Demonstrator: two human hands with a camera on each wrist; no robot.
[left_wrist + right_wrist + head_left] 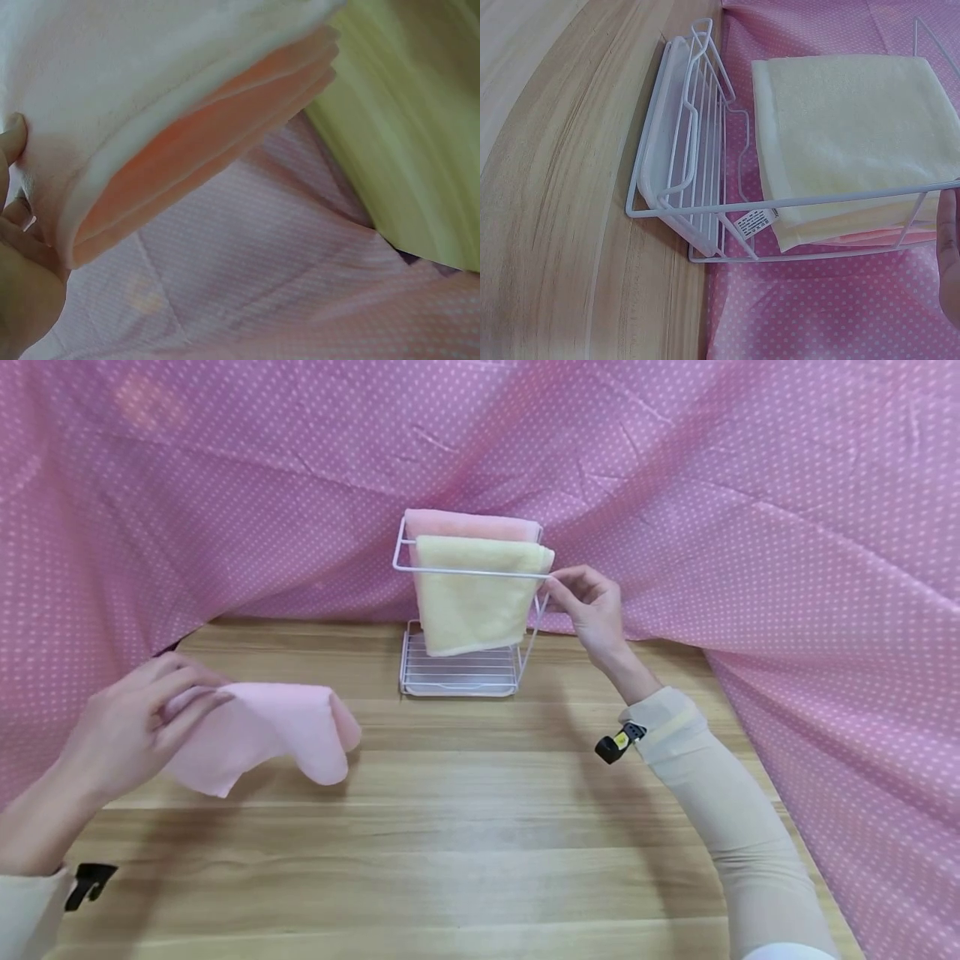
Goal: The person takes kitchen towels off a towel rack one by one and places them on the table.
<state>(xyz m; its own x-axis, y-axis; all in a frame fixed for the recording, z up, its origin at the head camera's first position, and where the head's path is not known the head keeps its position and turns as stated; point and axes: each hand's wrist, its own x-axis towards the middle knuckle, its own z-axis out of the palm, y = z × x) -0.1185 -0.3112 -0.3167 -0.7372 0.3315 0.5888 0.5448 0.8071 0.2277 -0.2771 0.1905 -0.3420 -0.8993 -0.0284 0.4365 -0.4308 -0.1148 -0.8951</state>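
My left hand (pixel 138 722) pinches a folded pink towel (pixel 277 718) by one end, and the rest droops above the table at the left. Up close in the left wrist view, the towel (pixel 165 82) shows several folded layers, with fingers at its edge. My right hand (pixel 596 614) pinches the top right front corner of a white wire rack (pixel 480 573). Over the rack's upper bars hangs a pale yellow towel (pixel 472 602), and behind it another pink towel (pixel 472 523). From the side, the right wrist view shows the yellow towel (pixel 855 127) draped in the frame.
The rack's wire base with a white tray (pixel 459 679) stands toward the back of the wooden table (pixel 450 860). A pink polka-dot cloth (pixel 300 510) hangs behind and along the sides. A small printed label (pixel 754 222) shows below the yellow towel.
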